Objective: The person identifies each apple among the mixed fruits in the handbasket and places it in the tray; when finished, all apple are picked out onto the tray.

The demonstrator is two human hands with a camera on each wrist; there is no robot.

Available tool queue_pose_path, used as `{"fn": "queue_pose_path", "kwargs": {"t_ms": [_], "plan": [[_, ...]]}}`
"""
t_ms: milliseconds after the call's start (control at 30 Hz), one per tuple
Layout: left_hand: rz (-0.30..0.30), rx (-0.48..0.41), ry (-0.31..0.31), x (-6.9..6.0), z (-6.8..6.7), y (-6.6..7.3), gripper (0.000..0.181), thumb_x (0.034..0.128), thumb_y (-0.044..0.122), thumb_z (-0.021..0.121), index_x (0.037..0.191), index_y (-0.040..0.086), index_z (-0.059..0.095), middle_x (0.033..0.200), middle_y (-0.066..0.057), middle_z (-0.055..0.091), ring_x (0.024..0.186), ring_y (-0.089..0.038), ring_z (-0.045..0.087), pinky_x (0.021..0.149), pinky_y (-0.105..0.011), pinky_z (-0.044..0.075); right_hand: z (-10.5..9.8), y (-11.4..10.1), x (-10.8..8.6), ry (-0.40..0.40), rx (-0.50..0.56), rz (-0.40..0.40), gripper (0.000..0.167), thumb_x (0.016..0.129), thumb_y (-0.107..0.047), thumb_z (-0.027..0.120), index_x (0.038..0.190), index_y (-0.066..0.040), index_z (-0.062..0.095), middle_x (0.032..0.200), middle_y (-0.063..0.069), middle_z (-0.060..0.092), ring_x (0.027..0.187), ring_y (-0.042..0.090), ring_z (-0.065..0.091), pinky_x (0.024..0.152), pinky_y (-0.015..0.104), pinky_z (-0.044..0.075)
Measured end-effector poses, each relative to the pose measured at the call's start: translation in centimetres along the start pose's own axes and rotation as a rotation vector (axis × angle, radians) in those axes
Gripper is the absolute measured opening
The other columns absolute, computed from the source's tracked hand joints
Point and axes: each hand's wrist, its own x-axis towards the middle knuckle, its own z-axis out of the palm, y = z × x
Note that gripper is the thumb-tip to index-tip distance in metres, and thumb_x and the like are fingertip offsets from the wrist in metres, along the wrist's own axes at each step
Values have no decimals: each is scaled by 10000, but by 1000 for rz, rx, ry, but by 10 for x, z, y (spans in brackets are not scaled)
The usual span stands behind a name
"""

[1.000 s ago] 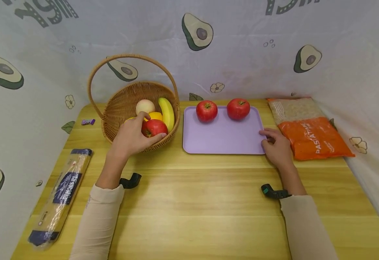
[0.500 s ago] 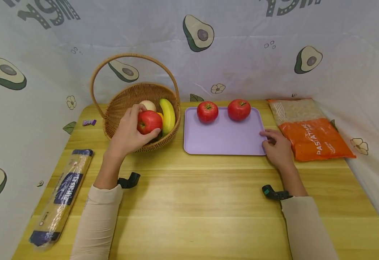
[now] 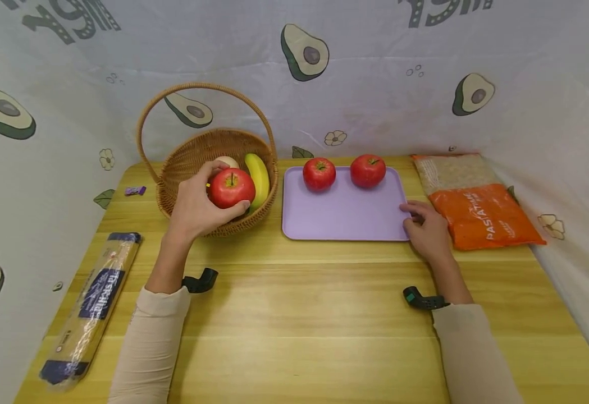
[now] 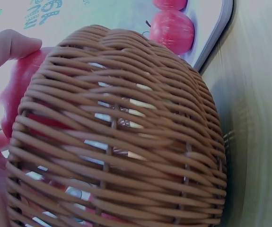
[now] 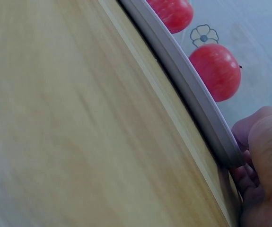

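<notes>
My left hand (image 3: 193,206) holds a red apple (image 3: 232,189) between thumb and fingers, stem upward, at the mouth of the wicker basket (image 3: 185,159). Below and behind it in the basket are a banana (image 3: 258,180) and a pale round fruit (image 3: 227,161), partly hidden. In the left wrist view, basket weave (image 4: 126,146) covers much of the apple (image 4: 24,90). With thumb and curled fingers, my right hand (image 3: 429,231) pinches the right rim of the lilac tray (image 3: 342,216). Two red apples, a left one (image 3: 319,174) and a right one (image 3: 368,171), sit at its back.
Right of the tray lies an orange pasta bag (image 3: 483,210). A long pack of noodles (image 3: 94,303) lies along the table's left side, and a small purple-wrapped sweet (image 3: 135,191) is left of the basket. The basket's tall handle (image 3: 203,86) arches above it. Patterned cloth hangs behind.
The left hand has lifted the apple from among the fruit in the basket and turned it stem up. The right hand has stayed at the tray's rim.
</notes>
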Motion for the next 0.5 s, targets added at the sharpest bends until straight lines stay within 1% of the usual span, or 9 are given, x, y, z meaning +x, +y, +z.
{"fn": "queue_pose_path", "kwargs": {"t_ms": [133, 267, 367, 433, 500], "plan": [[39, -16, 14, 2, 3, 2, 675, 737, 448, 872, 1314, 205, 621, 1257, -24, 674, 1055, -229, 659, 880, -462, 596, 2, -1, 1, -1, -6, 1, 390, 999, -131, 525, 1349, -52, 676, 1501, 157, 546, 1168, 345, 584, 952, 348, 482], [80, -37, 28, 5, 9, 7, 691, 732, 441, 870, 1333, 179, 651, 1317, -19, 624, 1104, -218, 635, 898, -456, 598, 2, -1, 1, -6, 0, 1, 392, 1003, -135, 521, 1355, -49, 671, 1506, 161, 539, 1188, 359, 580, 1009, 472, 498], [101, -62, 44, 8, 14, 10, 698, 735, 430, 867, 1344, 170, 645, 1310, 2, 624, 1105, -189, 640, 909, -423, 596, 2, -1, 1, -11, 8, 3, 394, 1003, -134, 517, 1357, -45, 668, 1510, 165, 534, 1199, 365, 575, 1037, 539, 487], [111, -92, 63, 9, 17, 13, 697, 734, 420, 870, 1338, 163, 639, 1287, 2, 633, 1087, -172, 649, 910, -403, 597, 2, -1, 1, -14, 9, 3, 397, 1002, -134, 516, 1357, -41, 667, 1510, 170, 532, 1197, 370, 573, 1041, 555, 482], [121, -128, 85, 10, 22, 17, 694, 733, 413, 874, 1333, 159, 635, 1265, -13, 641, 1082, -170, 648, 912, -401, 598, 2, -2, 1, -15, 7, 4, 398, 1002, -136, 515, 1358, -40, 666, 1510, 174, 532, 1189, 372, 571, 1033, 547, 481]]}}
